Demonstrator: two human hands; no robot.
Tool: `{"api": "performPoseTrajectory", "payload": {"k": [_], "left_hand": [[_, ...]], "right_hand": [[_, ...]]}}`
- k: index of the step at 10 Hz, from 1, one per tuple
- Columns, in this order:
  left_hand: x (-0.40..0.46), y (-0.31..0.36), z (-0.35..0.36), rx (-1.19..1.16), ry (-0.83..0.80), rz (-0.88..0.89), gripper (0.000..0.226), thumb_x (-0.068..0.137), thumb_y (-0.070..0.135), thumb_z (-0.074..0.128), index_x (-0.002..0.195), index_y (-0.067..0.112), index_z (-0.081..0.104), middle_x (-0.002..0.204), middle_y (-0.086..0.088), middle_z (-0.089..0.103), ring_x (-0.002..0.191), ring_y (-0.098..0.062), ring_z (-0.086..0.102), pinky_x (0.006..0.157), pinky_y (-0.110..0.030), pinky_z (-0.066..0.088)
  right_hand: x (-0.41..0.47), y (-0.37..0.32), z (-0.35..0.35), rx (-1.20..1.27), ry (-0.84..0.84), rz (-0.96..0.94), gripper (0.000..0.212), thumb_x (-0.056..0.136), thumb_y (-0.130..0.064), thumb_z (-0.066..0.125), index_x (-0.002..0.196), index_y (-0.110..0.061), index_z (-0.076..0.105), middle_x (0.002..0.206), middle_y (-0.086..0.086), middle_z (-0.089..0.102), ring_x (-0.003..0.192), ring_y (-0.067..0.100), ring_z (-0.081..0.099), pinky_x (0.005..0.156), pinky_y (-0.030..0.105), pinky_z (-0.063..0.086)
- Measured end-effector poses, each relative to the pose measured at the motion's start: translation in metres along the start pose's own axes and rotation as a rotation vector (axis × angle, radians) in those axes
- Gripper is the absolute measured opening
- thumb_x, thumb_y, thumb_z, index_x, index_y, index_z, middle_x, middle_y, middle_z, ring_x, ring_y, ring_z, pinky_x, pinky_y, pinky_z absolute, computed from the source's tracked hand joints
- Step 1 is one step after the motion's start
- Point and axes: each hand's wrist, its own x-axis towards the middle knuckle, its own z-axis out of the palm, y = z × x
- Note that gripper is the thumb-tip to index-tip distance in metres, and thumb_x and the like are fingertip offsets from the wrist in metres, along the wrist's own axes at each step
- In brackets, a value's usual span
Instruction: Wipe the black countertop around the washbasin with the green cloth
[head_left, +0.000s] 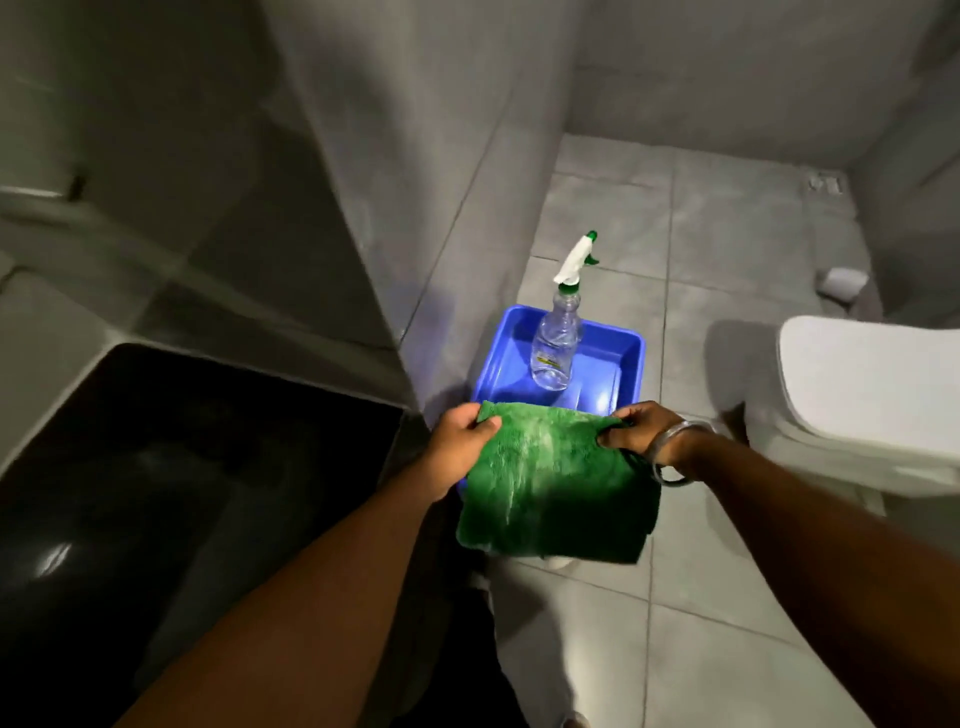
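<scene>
The green cloth (556, 483) hangs spread out in mid-air over the floor, in front of the blue tub. My left hand (460, 441) pinches its upper left corner and my right hand (641, 431) pinches its upper right corner; a metal bangle circles the right wrist. The glossy black countertop (171, 478) fills the lower left, to the left of both hands and apart from the cloth. The washbasin is not in view.
A blue plastic tub (618, 358) sits on the grey tiled floor with a clear spray bottle (558, 338) standing in it. A white toilet (867, 395) is at the right. A grey wall corner (374, 218) rises between the countertop and the tub.
</scene>
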Motion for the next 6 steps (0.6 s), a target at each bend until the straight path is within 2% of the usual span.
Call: {"api": "performPoseTrajectory", "payload": {"k": [1,2,3,4,5,6], "left_hand": [[0.092,-0.017,0.008,0.145,-0.067,-0.051,0.022,0.096,0.007,0.059,0.108,-0.012,0.063,0.094,-0.021,0.064,0.087,-0.025,0.055,0.080,-0.044,0.050],[0.170,-0.045,0.022,0.238,-0.088,-0.118,0.020,0.096,0.003,0.058,0.108,-0.013,0.063,0.094,-0.022,0.065,0.087,-0.025,0.054,0.075,-0.037,0.045],[0.228,-0.063,0.037,0.404,-0.092,-0.136,0.023,0.096,0.011,0.062,0.105,-0.009,0.065,0.103,-0.031,0.069,0.087,-0.027,0.061,0.075,-0.043,0.049],[0.254,-0.065,0.054,0.607,0.026,-0.143,0.019,0.090,0.029,0.060,0.092,0.011,0.065,0.103,-0.020,0.071,0.093,-0.033,0.066,0.068,-0.035,0.043],[0.251,-0.045,0.073,0.656,0.080,-0.219,0.021,0.087,0.028,0.054,0.101,0.013,0.059,0.113,-0.017,0.066,0.103,-0.036,0.064,0.073,-0.032,0.039],[0.235,-0.026,0.076,0.736,0.008,-0.154,0.037,0.094,0.023,0.052,0.129,0.013,0.053,0.135,-0.018,0.057,0.124,-0.036,0.055,0.093,-0.036,0.045]], "right_hand": [[0.078,0.010,0.003,-0.089,-0.022,0.069,0.021,0.079,-0.026,0.074,0.088,-0.007,0.071,0.084,0.013,0.069,0.073,0.020,0.060,0.066,0.020,0.047],[0.151,0.029,0.021,-0.177,-0.014,0.117,0.029,0.079,-0.026,0.074,0.097,-0.004,0.071,0.102,0.019,0.070,0.090,0.027,0.064,0.079,0.031,0.048],[0.209,0.045,0.039,-0.269,-0.025,0.132,0.030,0.080,-0.026,0.072,0.102,-0.006,0.070,0.109,0.020,0.068,0.101,0.032,0.063,0.080,0.030,0.045],[0.232,0.056,0.054,-0.350,-0.008,0.158,0.031,0.081,-0.031,0.068,0.105,-0.011,0.065,0.116,0.018,0.065,0.108,0.035,0.061,0.083,0.034,0.046],[0.226,0.050,0.054,-0.398,0.075,0.146,0.038,0.084,-0.036,0.062,0.114,-0.014,0.055,0.122,0.017,0.060,0.111,0.037,0.057,0.084,0.041,0.047],[0.202,0.041,0.041,-0.443,0.180,0.077,0.047,0.087,-0.034,0.056,0.129,-0.016,0.046,0.129,0.016,0.052,0.114,0.041,0.053,0.087,0.047,0.045]]}}
